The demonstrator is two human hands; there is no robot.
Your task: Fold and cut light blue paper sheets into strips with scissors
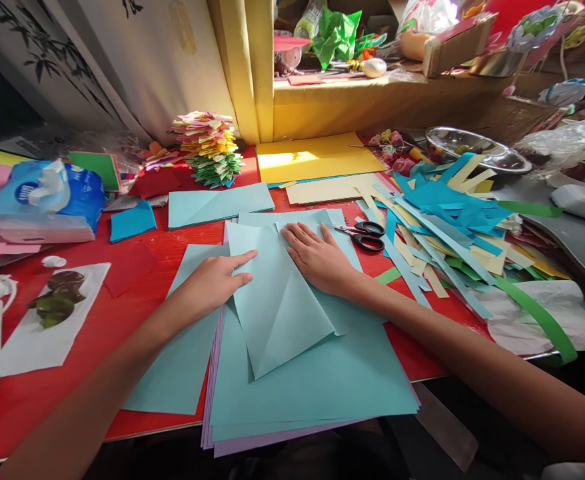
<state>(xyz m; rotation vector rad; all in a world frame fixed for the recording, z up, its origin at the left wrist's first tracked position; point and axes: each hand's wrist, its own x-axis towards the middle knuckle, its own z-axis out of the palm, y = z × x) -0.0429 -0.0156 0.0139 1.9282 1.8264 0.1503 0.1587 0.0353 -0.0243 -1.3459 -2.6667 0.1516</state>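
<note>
A creased light-blue paper sheet [277, 327] lies at an angle on a stack of blue paper [312, 393], with lilac sheets showing under the stack's edge. On the sheet's left side rests my left hand [215, 283], index finger and thumb stretched out and the other fingers curled under. My right hand [317, 260] lies flat on the sheet's upper right part, fingers spread. Scissors with black handles [369, 241] lie just beyond the right hand. Neither hand grips anything.
Paper strips [442, 227] are heaped on the right, near a metal bowl [477, 150]. At the back stand a stack of folded coloured papers [207, 147] and yellow sheets [317, 157]. A tissue pack [47, 200] sits on the red table [162, 267] at left.
</note>
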